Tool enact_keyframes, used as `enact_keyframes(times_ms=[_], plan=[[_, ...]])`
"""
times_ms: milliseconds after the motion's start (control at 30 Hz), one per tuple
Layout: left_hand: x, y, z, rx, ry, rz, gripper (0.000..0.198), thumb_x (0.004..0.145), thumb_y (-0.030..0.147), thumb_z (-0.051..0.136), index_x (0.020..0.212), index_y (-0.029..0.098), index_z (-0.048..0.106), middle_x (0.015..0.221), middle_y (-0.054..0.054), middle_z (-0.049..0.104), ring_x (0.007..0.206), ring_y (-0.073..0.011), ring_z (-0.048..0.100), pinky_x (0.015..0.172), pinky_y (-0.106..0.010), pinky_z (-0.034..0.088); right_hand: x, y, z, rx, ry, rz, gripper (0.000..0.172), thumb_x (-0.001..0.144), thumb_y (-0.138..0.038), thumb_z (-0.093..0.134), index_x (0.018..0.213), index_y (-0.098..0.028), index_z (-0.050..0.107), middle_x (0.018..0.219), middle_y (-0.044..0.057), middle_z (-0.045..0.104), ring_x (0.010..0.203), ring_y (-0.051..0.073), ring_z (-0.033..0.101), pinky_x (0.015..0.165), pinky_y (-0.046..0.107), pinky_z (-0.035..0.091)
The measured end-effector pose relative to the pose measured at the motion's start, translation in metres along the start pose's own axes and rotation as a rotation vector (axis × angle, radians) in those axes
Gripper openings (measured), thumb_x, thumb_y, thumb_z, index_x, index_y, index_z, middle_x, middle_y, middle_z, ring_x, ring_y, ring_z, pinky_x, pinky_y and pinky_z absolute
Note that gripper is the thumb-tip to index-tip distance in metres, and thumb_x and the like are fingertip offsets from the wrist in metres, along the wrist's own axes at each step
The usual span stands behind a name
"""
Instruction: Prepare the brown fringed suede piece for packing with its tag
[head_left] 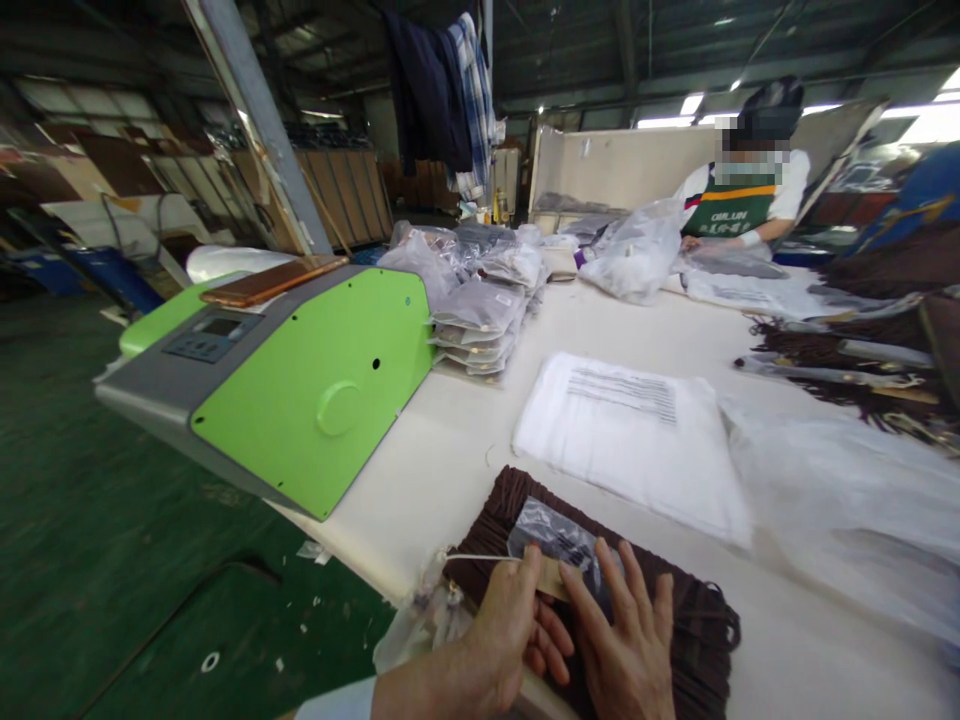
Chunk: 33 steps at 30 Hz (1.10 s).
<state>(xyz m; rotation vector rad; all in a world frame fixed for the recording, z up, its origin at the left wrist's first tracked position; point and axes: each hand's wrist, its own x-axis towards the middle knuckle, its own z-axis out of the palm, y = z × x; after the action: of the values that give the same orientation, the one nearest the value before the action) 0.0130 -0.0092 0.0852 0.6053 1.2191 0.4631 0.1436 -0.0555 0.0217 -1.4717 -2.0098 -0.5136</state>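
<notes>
A folded dark brown corded textile [697, 620] lies at the table's near edge, with a clear plastic packet [544, 530] on top of it. My left hand [510, 625] pinches the edge of a small tan paper tag [553, 578] over the textile; a white string [480, 557] runs leftward from there. My right hand [630, 640] rests over the textile with its fingers spread, the nearest fingertip touching the tag's right end. Crumpled translucent plastic [420, 625] hangs at the textile's left side, partly behind my left forearm.
A green and grey machine [315, 390] stands at the table's left edge. Beyond my hands lie a folded white printed bag [630, 430], stacked packed bags [480, 325] and more plastic sheeting [840, 490]. Brown corded bundles [862, 360] lie at right. A co-worker [739, 205] stands across the table.
</notes>
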Motion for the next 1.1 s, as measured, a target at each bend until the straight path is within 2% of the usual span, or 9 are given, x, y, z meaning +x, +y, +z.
enact_keyframes(times_ms=[100,300,400,500,567,667,767,867,1100], plan=[[0.003,-0.002,0.003,0.006,-0.01,0.029,0.073,0.066,0.084,0.024,0.085,0.016,0.046,0.04,0.003,0.051,0.028,-0.0097,0.045,0.032,-0.018,0.021,0.006,0.0,-0.006,0.067,0.068,-0.104,0.036,0.081,-0.015,0.045,0.114,-0.015,0.057,0.113,0.016,0.061,0.128,0.027,0.035,0.108,0.055,0.015],[0.002,-0.006,-0.012,0.184,-0.082,-0.18,0.06,0.073,0.072,0.031,0.071,0.015,0.05,0.04,-0.004,0.053,0.027,-0.0123,0.043,0.034,-0.021,0.026,0.009,0.005,0.0,0.102,0.031,-0.202,0.036,0.078,-0.017,0.047,0.11,-0.011,0.059,0.105,0.011,0.067,0.1,0.019,0.059,0.105,0.038,0.027],[-0.01,-0.019,-0.046,0.232,-0.085,-0.102,0.051,0.067,0.066,0.048,0.06,0.015,0.052,0.04,-0.003,0.054,0.028,-0.0088,0.04,0.034,-0.018,0.024,0.009,0.006,0.004,0.098,0.039,-0.19,0.037,0.077,-0.016,0.049,0.112,-0.012,0.058,0.103,0.009,0.068,0.097,0.02,0.061,0.1,0.039,0.03],[-0.021,-0.04,-0.093,0.068,0.122,0.023,0.044,0.069,0.06,0.054,0.063,0.016,0.052,0.037,0.0,0.052,0.028,-0.0066,0.036,0.033,-0.015,0.019,0.007,0.006,0.005,0.111,0.05,-0.176,0.042,0.076,-0.016,0.049,0.118,-0.012,0.054,0.103,0.009,0.068,0.095,0.021,0.061,0.097,0.041,0.032],[-0.024,-0.054,-0.123,-0.187,0.251,-0.079,0.048,0.083,0.056,0.039,0.062,0.015,0.053,0.038,0.001,0.05,0.027,-0.0051,0.034,0.032,-0.014,0.017,0.006,0.006,0.006,0.124,0.064,-0.18,0.048,0.076,-0.016,0.05,0.124,-0.012,0.05,0.103,0.009,0.068,0.094,0.022,0.062,0.095,0.042,0.033],[-0.02,-0.07,-0.15,-0.484,0.236,-0.356,0.068,0.091,0.055,0.018,0.052,0.01,0.052,0.036,-0.001,0.043,0.027,-0.0028,0.032,0.03,-0.011,0.017,0.006,0.005,0.007,0.14,0.07,-0.167,0.055,0.076,-0.015,0.051,0.131,-0.013,0.044,0.102,0.009,0.068,0.093,0.022,0.062,0.092,0.042,0.036],[-0.012,-0.075,-0.15,-0.774,0.215,-0.363,0.066,0.089,0.057,0.027,0.058,0.007,0.056,0.042,-0.004,0.049,0.03,-0.0037,0.036,0.029,-0.011,0.023,0.007,0.004,0.007,0.151,0.079,-0.151,0.052,0.077,-0.015,0.051,0.128,-0.013,0.047,0.102,0.01,0.068,0.094,0.022,0.061,0.091,0.042,0.037],[-0.005,-0.068,-0.14,-1.007,0.399,-0.192,0.04,0.091,0.036,0.041,0.065,0.009,0.055,0.047,-0.003,0.052,0.032,-0.0051,0.039,0.031,-0.012,0.026,0.008,0.003,0.006,0.155,0.081,-0.156,0.042,0.077,-0.015,0.05,0.119,-0.012,0.054,0.101,0.011,0.068,0.094,0.021,0.06,0.091,0.041,0.036],[-0.029,-0.051,-0.15,-0.923,0.606,0.061,0.016,0.078,0.012,0.051,0.063,0.016,0.049,0.047,0.002,0.053,0.033,-0.0069,0.04,0.031,-0.015,0.025,0.01,-0.002,-0.002,0.145,0.04,-0.099,0.035,0.078,-0.014,0.049,0.112,-0.011,0.058,0.106,0.01,0.066,0.101,0.02,0.058,0.093,0.039,0.037]])
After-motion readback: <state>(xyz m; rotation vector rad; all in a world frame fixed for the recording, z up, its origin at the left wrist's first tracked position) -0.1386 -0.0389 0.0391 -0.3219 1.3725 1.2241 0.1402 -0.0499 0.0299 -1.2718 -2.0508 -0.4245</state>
